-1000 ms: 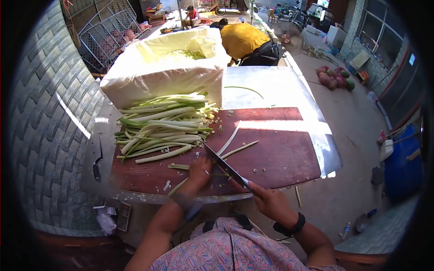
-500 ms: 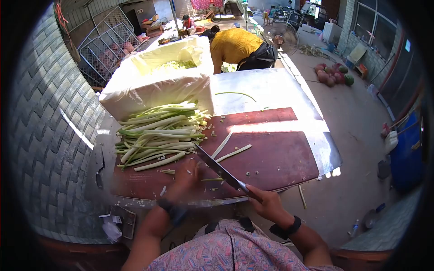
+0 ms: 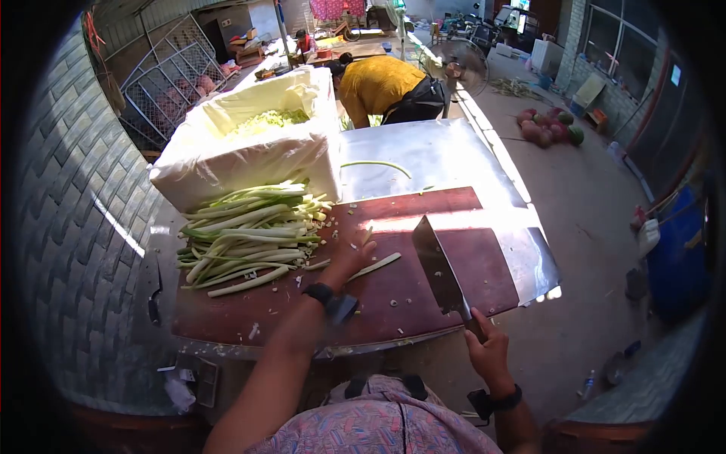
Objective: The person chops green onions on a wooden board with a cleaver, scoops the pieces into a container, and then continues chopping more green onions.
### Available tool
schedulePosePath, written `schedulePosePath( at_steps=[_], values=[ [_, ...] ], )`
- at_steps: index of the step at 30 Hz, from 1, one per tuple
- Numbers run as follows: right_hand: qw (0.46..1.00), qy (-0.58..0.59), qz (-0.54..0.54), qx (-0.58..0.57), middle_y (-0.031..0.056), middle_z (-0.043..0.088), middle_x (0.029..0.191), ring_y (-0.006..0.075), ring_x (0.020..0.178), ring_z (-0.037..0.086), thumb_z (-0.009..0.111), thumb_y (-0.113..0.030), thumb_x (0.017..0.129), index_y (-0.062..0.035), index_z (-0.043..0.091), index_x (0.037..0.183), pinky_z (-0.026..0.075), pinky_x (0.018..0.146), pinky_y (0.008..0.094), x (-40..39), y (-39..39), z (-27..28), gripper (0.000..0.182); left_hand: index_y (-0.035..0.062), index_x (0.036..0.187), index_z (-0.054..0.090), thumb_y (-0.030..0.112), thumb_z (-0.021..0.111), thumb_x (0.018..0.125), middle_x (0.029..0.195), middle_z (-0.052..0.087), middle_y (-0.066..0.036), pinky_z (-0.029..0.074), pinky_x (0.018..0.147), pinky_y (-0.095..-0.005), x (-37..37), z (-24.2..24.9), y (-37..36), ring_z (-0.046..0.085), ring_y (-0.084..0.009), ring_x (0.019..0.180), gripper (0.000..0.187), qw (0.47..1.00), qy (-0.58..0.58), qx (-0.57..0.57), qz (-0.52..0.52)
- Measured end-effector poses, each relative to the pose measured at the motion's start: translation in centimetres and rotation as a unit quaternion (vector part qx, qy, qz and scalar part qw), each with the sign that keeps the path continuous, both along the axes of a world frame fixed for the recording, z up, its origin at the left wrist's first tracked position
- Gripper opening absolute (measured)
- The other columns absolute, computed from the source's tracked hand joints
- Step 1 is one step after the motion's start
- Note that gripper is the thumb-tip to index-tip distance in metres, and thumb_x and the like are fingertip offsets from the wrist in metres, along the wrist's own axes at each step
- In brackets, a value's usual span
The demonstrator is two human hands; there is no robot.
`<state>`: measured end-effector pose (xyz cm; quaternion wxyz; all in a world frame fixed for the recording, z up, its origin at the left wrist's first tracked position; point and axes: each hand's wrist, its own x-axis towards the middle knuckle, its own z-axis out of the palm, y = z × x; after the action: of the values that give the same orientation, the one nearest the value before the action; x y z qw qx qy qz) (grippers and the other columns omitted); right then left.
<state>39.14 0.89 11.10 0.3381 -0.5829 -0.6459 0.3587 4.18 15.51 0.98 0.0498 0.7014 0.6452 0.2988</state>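
On the dark red board lies a pile of green onions at the left. My left hand is over the board just right of the pile, at two loose stalks; its fingers are blurred, and a stalk end shows by the fingertips. One loose stalk extends to the right from that hand. My right hand is closed round the handle of a cleaver, whose wide blade points forward over the right part of the board. Small cut bits are scattered about.
A lined white box holding chopped greens stands behind the pile. A long green stalk lies on the metal tabletop. Beyond the table a person in yellow bends down. A knife is at the left edge.
My left hand has moved forward and right to the loose stalks. My right hand has swung the cleaver to the right, away from them. The view has shifted slightly.
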Motion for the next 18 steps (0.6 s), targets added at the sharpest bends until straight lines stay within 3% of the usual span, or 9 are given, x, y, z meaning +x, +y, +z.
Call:
schedulePosePath(
  at_steps=[1, 3, 7, 9, 13, 18],
  values=[
    [1.0, 0.001, -0.007, 0.019, 0.0222, 0.069, 0.092, 0.0219, 0.085, 0.07, 0.068, -0.007, 0.081, -0.0019, 0.06, 0.124, 0.052, 0.074, 0.0326, 0.6, 0.2, -0.8, 0.045, 0.0079, 0.104, 0.06, 0.037, 0.064, 0.086, 0.101, 0.057, -0.017, 0.046, 0.081, -0.047, 0.3, -0.2, -0.1, 0.056, -0.0353, 0.097, 0.035, 1.0, 0.0, 0.002, 0.001],
    [0.999, 0.002, -0.014, 0.034, 0.0223, 0.069, 0.092, 0.0221, 0.086, 0.07, 0.068, -0.007, 0.081, -0.002, 0.06, 0.124, 0.052, 0.074, 0.0331, 1.0, 0.2, -1.4, 0.044, 0.0076, 0.119, 0.056, 0.045, 0.068, 0.081, 0.116, 0.057, -0.016, 0.044, 0.091, -0.044, 0.5, -0.8, -1.9, 0.054, -0.0331, 0.107, 0.055, 0.983, 0.153, 0.072, 0.075],
    [0.999, 0.009, -0.005, 0.04, 0.0225, 0.069, 0.09, 0.0255, 0.085, 0.07, 0.069, -0.008, 0.08, -0.0041, 0.06, 0.125, 0.052, 0.073, 0.0345, 0.8, 1.3, -2.5, 0.046, 0.0092, 0.125, 0.05, 0.031, 0.071, 0.079, 0.118, 0.053, -0.011, 0.042, 0.092, -0.0469, 0.9, -0.1, -4.4, 0.049, -0.0307, 0.112, 0.056, 0.986, 0.157, -0.007, 0.052],
    [0.998, 0.014, 0.004, 0.061, 0.0227, 0.068, 0.088, 0.0271, 0.084, 0.07, 0.069, -0.008, 0.08, -0.0051, 0.06, 0.126, 0.052, 0.072, 0.0348, 0.4, 1.9, -2.7, 0.046, 0.008, 0.121, 0.053, 0.022, 0.071, 0.076, 0.113, 0.056, -0.012, 0.044, 0.088, -0.0469, 1.4, 0.3, -4.8, 0.053, -0.0323, 0.106, 0.05, 0.996, 0.068, -0.038, -0.037],
    [0.997, -0.031, 0.035, 0.058, 0.0247, 0.066, 0.085, 0.0361, 0.079, 0.068, 0.068, -0.012, 0.082, -0.0074, 0.06, 0.125, 0.052, 0.067, 0.0383, -1.2, 3.7, -1.8, 0.044, 0.0053, 0.114, 0.057, 0.011, 0.069, 0.075, 0.1, 0.061, -0.014, 0.048, 0.08, -0.0466, 1.7, 0.7, -6.2, 0.058, -0.0356, 0.093, 0.041, 0.994, 0.045, -0.009, -0.1],
    [0.986, -0.064, 0.097, 0.117, 0.0243, 0.065, 0.082, 0.0394, 0.076, 0.065, 0.067, -0.013, 0.082, -0.0088, 0.061, 0.124, 0.051, 0.063, 0.0416, -2.3, 4.5, -2.4, 0.043, 0.0051, 0.117, 0.055, 0.012, 0.069, 0.075, 0.106, 0.06, -0.014, 0.046, 0.083, -0.0465, 1.0, -0.1, -7.5, 0.056, -0.0343, 0.097, 0.045, 0.995, 0.059, 0.017, -0.081]
  ],
)
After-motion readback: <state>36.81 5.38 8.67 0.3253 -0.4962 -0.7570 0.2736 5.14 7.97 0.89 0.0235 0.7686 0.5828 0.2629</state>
